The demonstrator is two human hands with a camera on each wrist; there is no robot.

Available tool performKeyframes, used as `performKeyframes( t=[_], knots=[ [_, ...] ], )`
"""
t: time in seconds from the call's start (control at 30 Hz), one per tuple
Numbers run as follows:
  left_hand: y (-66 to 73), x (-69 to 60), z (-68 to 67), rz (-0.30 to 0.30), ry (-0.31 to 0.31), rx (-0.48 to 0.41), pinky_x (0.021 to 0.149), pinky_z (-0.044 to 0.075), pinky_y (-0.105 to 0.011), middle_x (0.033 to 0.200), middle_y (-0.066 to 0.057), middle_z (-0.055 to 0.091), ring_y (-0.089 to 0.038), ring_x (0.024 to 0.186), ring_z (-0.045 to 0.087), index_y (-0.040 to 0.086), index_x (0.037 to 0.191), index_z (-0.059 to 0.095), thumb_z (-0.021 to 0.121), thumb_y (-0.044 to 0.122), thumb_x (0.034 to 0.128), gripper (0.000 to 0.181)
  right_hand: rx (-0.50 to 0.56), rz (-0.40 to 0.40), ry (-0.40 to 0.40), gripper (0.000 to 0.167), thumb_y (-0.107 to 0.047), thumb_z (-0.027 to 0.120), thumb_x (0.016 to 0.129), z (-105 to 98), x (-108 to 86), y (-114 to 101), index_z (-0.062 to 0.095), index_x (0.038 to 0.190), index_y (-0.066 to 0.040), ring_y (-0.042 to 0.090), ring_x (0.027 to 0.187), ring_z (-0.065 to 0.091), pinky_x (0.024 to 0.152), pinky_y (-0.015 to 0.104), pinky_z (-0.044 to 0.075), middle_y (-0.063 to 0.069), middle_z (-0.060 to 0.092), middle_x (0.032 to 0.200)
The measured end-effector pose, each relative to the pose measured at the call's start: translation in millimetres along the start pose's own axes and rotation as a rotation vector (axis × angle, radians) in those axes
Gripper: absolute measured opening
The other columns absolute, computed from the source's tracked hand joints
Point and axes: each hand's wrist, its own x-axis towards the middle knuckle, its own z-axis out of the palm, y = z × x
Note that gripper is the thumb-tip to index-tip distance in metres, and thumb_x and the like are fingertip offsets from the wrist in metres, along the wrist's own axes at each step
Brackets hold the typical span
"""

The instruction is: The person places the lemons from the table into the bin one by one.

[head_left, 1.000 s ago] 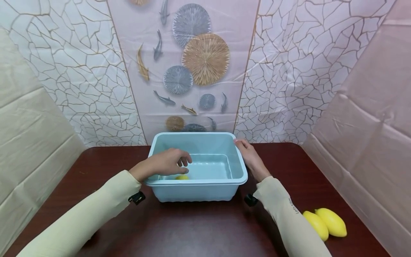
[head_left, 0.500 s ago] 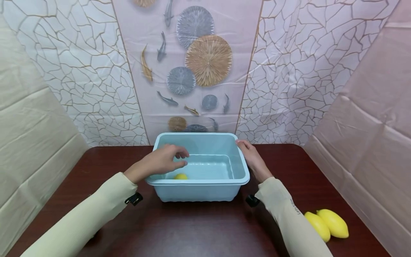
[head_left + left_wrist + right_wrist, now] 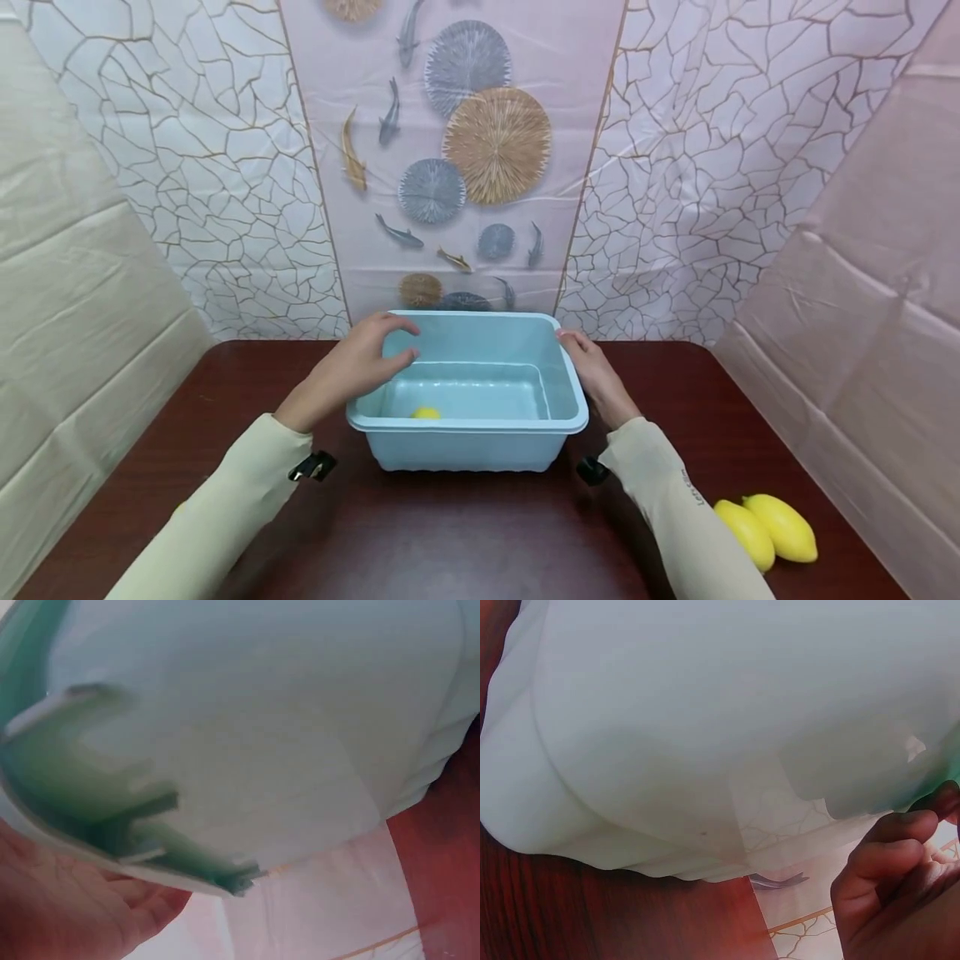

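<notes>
A light blue plastic tub [image 3: 468, 450] stands on the table with a yellow lemon [image 3: 426, 412] inside, its lower part hidden behind the front rim. Over the tub's left edge is my left hand [image 3: 352, 367], thumb and fingers spread apart with nothing between them. In the left wrist view that hand [image 3: 97, 907] shows beside the underside of the rim. My right hand [image 3: 596, 375] grips the tub's right rim near the back corner. The right wrist view shows its curled fingers [image 3: 889, 851] at the rim, beside the tub's outer wall [image 3: 667, 750].
Two lemons [image 3: 772, 529] lie on the dark red table [image 3: 465, 533] at the right, partly behind the right sleeve. A small yellow bit [image 3: 180, 507] peeks out past the left sleeve. A patterned cloth [image 3: 450, 167] hangs behind the table.
My left hand has risen and moved left, from above the lemon inside the tub to the left rim. The right hand stays on its rim. The view has shifted slightly.
</notes>
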Motion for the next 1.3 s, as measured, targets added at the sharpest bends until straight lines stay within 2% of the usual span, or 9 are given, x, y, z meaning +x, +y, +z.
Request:
performKeyframes(
  t=[0.17, 0.33, 0.47, 0.57, 0.67, 0.83, 1.03, 1.2, 1.3],
  knots=[
    [-13.7, -4.1, 1.1, -0.081, 0.066, -0.053, 0.113, 0.041, -0.061, 0.148, -0.023, 0.054, -0.042, 0.14, 0.049, 0.003, 0.141, 0.063, 0.071, 0.023, 0.102, 0.044, 0.001, 0.005, 0.001, 0.065, -0.064, 0.045, 0.107, -1, -0.9, 2, 0.053, 0.15, -0.016, 0.022, 0.107, 0.062, 0.081, 0.03, 0.053, 0.015, 0.062, 0.132],
    [-28.2, -7.0, 4.1, -0.199, 0.135, -0.177, 0.109, 0.044, -0.063, 0.154, -0.025, 0.048, -0.045, 0.14, 0.049, 0.003, 0.152, 0.052, 0.067, 0.026, 0.105, 0.054, 0.017, 0.007, -0.006, 0.065, -0.064, 0.045, 0.107, 1, -0.6, 3, 0.054, 0.149, -0.017, 0.021, 0.105, 0.063, 0.08, 0.03, 0.054, 0.014, 0.062, 0.129],
    [-37.3, -5.8, 9.5, -0.238, 0.161, -0.254, 0.111, 0.044, -0.062, 0.152, -0.027, 0.05, -0.046, 0.141, 0.049, 0.001, 0.155, 0.046, 0.062, 0.026, 0.1072, 0.056, 0.016, 0.024, -0.007, 0.063, -0.065, 0.045, 0.107, 2, -1.3, 4, 0.054, 0.148, -0.018, 0.02, 0.105, 0.061, 0.08, 0.03, 0.054, 0.013, 0.062, 0.127],
    [-41.7, -4.7, 13.2, -0.268, 0.165, -0.281, 0.11, 0.045, -0.061, 0.151, -0.027, 0.051, -0.046, 0.137, 0.053, 0.0, 0.157, 0.042, 0.059, 0.027, 0.1087, 0.058, 0.022, 0.03, -0.012, 0.063, -0.064, 0.045, 0.107, 2, -1.2, 5, 0.054, 0.148, -0.018, 0.02, 0.105, 0.061, 0.081, 0.031, 0.054, 0.013, 0.062, 0.127],
    [-44.4, -3.9, 16.1, -0.333, 0.162, -0.296, 0.107, 0.047, -0.06, 0.15, -0.027, 0.051, -0.043, 0.134, 0.055, 0.001, 0.159, 0.038, 0.055, 0.031, 0.1104, 0.059, 0.021, 0.024, -0.014, 0.063, -0.064, 0.044, 0.107, 2, 0.3, 5, 0.054, 0.148, -0.018, 0.021, 0.107, 0.061, 0.082, 0.031, 0.054, 0.013, 0.061, 0.128],
    [-48.1, -3.4, 19.1, -0.432, 0.106, -0.318, 0.109, 0.046, -0.057, 0.146, -0.028, 0.054, -0.042, 0.133, 0.055, -0.004, 0.159, 0.037, 0.047, 0.036, 0.1126, 0.061, 0.009, 0.025, -0.005, 0.062, -0.064, 0.043, 0.107, 1, 2.8, 3, 0.054, 0.146, -0.018, 0.022, 0.108, 0.061, 0.082, 0.031, 0.054, 0.013, 0.061, 0.128],
    [-49.6, -3.1, 18.3, -0.442, 0.047, -0.332, 0.107, 0.048, -0.057, 0.144, -0.031, 0.056, -0.043, 0.131, 0.057, -0.009, 0.155, 0.042, 0.042, 0.039, 0.1134, 0.063, -0.02, 0.021, 0.004, 0.064, -0.065, 0.042, 0.107, 1, 1.9, 1, 0.053, 0.149, -0.018, 0.022, 0.111, 0.06, 0.085, 0.032, 0.052, 0.013, 0.061, 0.133],
    [-48.4, -3.5, 17.1, -0.42, 0.041, -0.336, 0.101, 0.051, -0.054, 0.135, -0.032, 0.061, -0.042, 0.121, 0.062, -0.012, 0.146, 0.05, 0.036, 0.033, 0.1147, 0.057, -0.009, 0.034, 0.008, 0.063, -0.064, 0.043, 0.108, 1, 0.2, -2, 0.054, 0.149, -0.018, 0.022, 0.112, 0.059, 0.085, 0.031, 0.051, 0.014, 0.06, 0.134],
    [-47.9, -4.5, 16.2, -0.431, 0.032, -0.366, 0.104, 0.049, -0.054, 0.139, -0.034, 0.056, -0.043, 0.124, 0.059, -0.015, 0.148, 0.045, 0.033, 0.031, 0.115, 0.057, -0.022, 0.045, 0.01, 0.062, -0.062, 0.043, 0.108, 1, 0.2, -6, 0.055, 0.149, -0.017, 0.021, 0.111, 0.06, 0.083, 0.03, 0.052, 0.013, 0.061, 0.134]
  ],
)
